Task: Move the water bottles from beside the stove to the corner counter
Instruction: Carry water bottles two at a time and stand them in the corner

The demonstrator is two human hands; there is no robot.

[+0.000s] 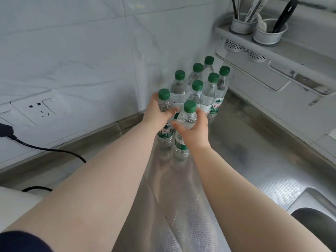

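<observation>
Several clear water bottles with green caps [197, 91] stand grouped in the corner of the steel counter [245, 151], against the tiled walls. My left hand [156, 111] grips the neck of the front-left bottle [164, 96], which stands on the counter. My right hand [194, 128] grips the shoulder of the front-right bottle [189, 113], right beside it. Both held bottles are upright with their bases on or very near the counter, at the front of the group.
A wall socket [39, 108] with a black plug and cable [45, 149] is on the left wall. A rack [269, 57] with utensil cups [269, 33] hangs on the right wall above the bottles. A sink's edge [312, 202] shows at lower right, a white appliance [16, 202] at lower left.
</observation>
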